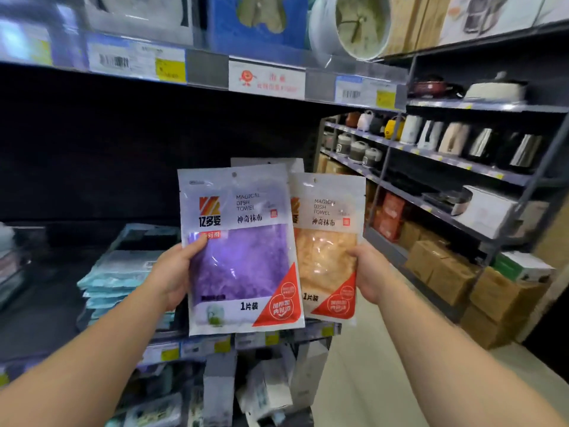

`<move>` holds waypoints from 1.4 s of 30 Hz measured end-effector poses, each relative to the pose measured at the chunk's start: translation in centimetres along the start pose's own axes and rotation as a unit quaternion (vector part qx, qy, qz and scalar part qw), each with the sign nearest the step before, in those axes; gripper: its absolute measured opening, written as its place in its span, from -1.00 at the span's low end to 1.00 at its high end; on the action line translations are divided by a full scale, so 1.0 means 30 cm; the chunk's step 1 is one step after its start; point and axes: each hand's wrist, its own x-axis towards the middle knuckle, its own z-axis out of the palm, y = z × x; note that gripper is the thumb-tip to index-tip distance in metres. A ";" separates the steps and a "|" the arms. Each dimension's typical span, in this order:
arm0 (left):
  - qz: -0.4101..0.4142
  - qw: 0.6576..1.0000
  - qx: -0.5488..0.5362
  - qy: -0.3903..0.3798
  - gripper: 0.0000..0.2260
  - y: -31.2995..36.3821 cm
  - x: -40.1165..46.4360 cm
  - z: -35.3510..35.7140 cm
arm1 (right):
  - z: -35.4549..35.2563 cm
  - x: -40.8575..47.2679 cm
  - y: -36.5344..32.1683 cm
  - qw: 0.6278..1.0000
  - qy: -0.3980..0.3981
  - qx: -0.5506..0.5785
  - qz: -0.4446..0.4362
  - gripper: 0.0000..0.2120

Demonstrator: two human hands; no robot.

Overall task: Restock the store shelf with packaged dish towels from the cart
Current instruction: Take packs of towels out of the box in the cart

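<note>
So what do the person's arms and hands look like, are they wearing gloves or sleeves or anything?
Nothing is worn that the picture shows. Both forearms are bare up to the frame's edge, with no sleeve cuff in view. The left hand and the right hand have no gloves, and no watch, bracelet or ring shows on the parts that can be seen. No markings or tattoos are visible either.

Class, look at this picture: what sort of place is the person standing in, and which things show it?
Most likely a housewares shop aisle. Price labels line the shelf edges, kettles stand in rows on the far shelving, and the hands hold packaged dish towels.
</note>
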 end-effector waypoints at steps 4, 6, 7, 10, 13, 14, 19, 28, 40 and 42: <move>0.013 0.998 -0.013 0.055 -0.85 -0.008 0.020 0.060 | 0.026 0.178 -0.034 0.998 -0.056 -0.012 0.017 -0.79; 0.016 0.997 -0.013 0.071 -0.82 -0.014 0.022 0.082 | 0.047 0.243 -0.049 0.996 -0.086 -0.011 0.020 -0.80; 0.018 0.997 -0.013 0.079 -0.80 -0.015 0.019 0.088 | 0.059 0.265 -0.057 0.995 -0.098 -0.012 0.023 -0.80; 0.021 0.993 -0.016 0.114 -0.73 -0.028 0.000 0.090 | 0.091 0.327 -0.055 0.989 -0.144 0.004 0.039 -0.81; 0.030 0.988 -0.017 0.148 -0.65 -0.034 -0.028 0.092 | 0.118 0.350 -0.056 0.981 -0.180 0.008 0.068 -0.84; 0.031 0.988 -0.018 0.152 -0.63 -0.035 -0.036 0.095 | 0.127 0.360 -0.058 0.979 -0.191 0.014 0.075 -0.84; 0.034 0.982 -0.024 0.184 -0.54 -0.035 -0.069 0.097 | 0.173 0.401 -0.071 0.970 -0.234 0.011 0.065 -0.76; 0.052 0.973 -0.017 0.224 -0.47 -0.019 -0.094 0.094 | 0.225 0.472 -0.050 0.968 -0.240 -0.055 -0.041 -0.71; 0.041 0.977 -0.024 0.207 -0.60 -0.052 -0.020 0.147 | 0.176 0.637 -0.026 0.950 -0.137 -0.255 -0.119 -0.88; 0.044 0.978 -0.026 0.202 -0.60 -0.052 -0.013 0.155 | 0.177 0.653 -0.020 0.951 -0.125 -0.255 -0.122 -0.91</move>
